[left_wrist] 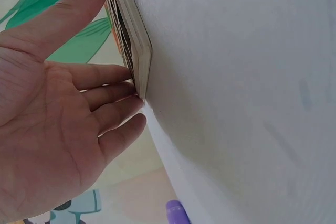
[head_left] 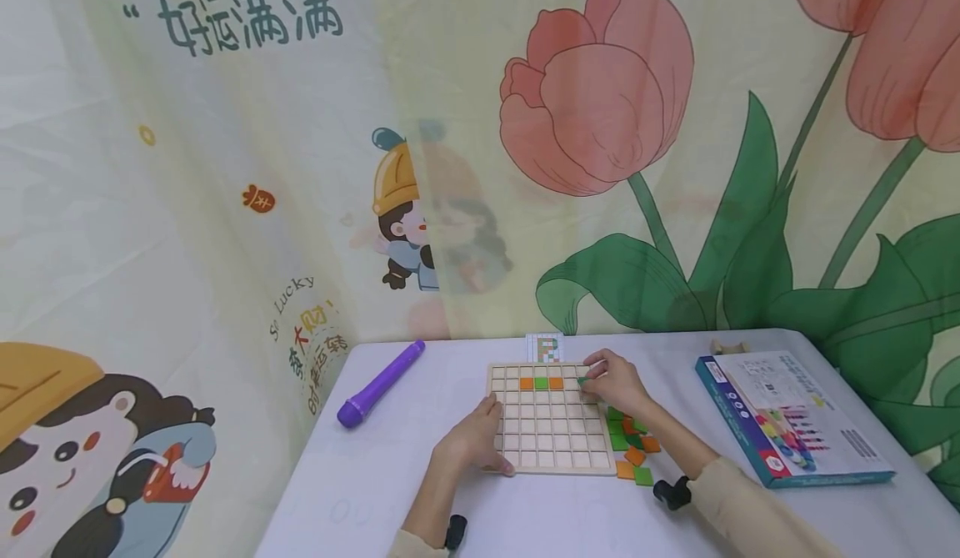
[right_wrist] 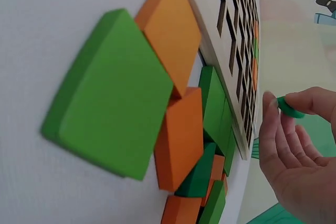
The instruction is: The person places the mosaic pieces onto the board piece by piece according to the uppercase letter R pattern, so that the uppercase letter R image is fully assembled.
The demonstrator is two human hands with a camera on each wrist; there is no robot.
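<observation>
A wooden grid board [head_left: 553,463] lies on the white table. Orange, light green and orange tiles [head_left: 541,384] sit side by side in its second row from the top. My left hand [head_left: 472,434] touches the board's left side, its fingers [left_wrist: 113,97] fairly straight against the edge. Between thumb and fingertips my right hand [head_left: 618,381] pinches a dark green tile [right_wrist: 290,108] over the board's upper right part. Loose green and orange tiles [right_wrist: 113,98] lie beside the board's right edge, some overlapping. A small pattern card [head_left: 544,346] shows behind the board.
A purple stick-like object [head_left: 380,384] with a thicker end lies to the left. On the right rests a flat printed box [head_left: 795,416], with a small tan object [head_left: 729,347] behind it. A printed curtain [head_left: 450,208] hangs behind the table [head_left: 360,491].
</observation>
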